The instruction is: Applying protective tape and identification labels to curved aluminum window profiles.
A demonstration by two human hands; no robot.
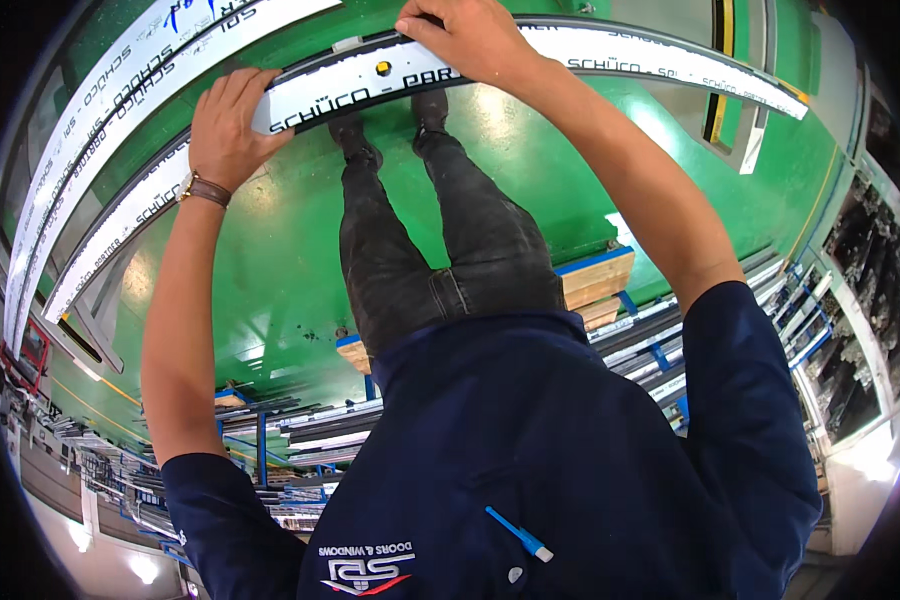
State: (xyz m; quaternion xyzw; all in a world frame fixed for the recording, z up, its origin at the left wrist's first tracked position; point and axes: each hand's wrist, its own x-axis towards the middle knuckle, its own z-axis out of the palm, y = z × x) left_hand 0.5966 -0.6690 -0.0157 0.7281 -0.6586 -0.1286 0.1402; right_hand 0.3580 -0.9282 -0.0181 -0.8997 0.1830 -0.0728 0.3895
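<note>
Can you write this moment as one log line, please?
left hand: on bar | right hand: on bar | bar: long, white-faced | bracelet: brown | floor: green

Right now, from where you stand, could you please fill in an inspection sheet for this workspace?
Surface: grey supports and black-and-yellow strips, under the white-faced profile.
Job's things: white-faced profile, long, with dark edges; further white lengths at upper left.
Clutter: many bars stacked on blue-framed racks.
Hands: left hand across the profile; right hand with fingers curled at its far edge; firmness of grip cannot be told.
Cables: nothing seen.
Surroundings: green floor, wooden blocks by the racks.
</note>
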